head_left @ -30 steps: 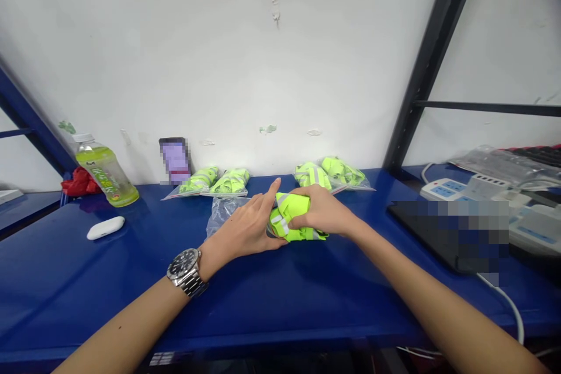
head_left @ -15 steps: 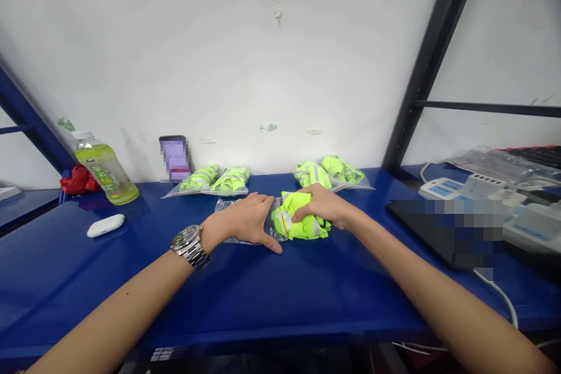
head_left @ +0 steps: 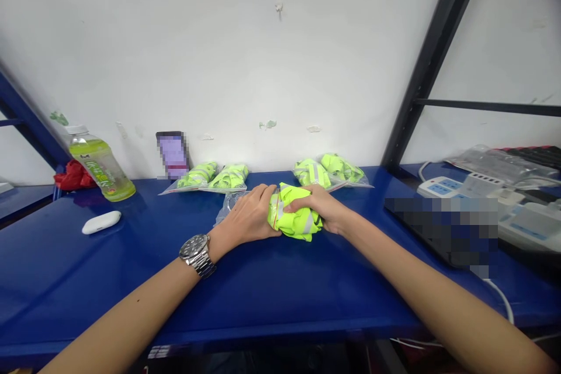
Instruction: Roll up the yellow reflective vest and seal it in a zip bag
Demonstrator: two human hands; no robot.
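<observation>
A folded neon-yellow reflective vest (head_left: 296,221) lies on the blue table (head_left: 280,286), its left end inside the mouth of a clear plastic bag (head_left: 228,206). My right hand (head_left: 319,204) grips the vest from above. My left hand (head_left: 248,219), with a metal watch on the wrist, holds the bag's opening against the vest.
Bagged neon vests lie by the wall in two pairs (head_left: 215,177) (head_left: 329,170). A green drink bottle (head_left: 100,162), a white earbud case (head_left: 101,222) and a phone (head_left: 172,153) stand left. A dark laptop (head_left: 442,225) and power strips (head_left: 447,186) are right, beyond a black shelf post (head_left: 432,58).
My left hand went from flat on the bag to gripping its opening, and my right hand pushed the vest leftwards into the bag. The view shifted slightly.
</observation>
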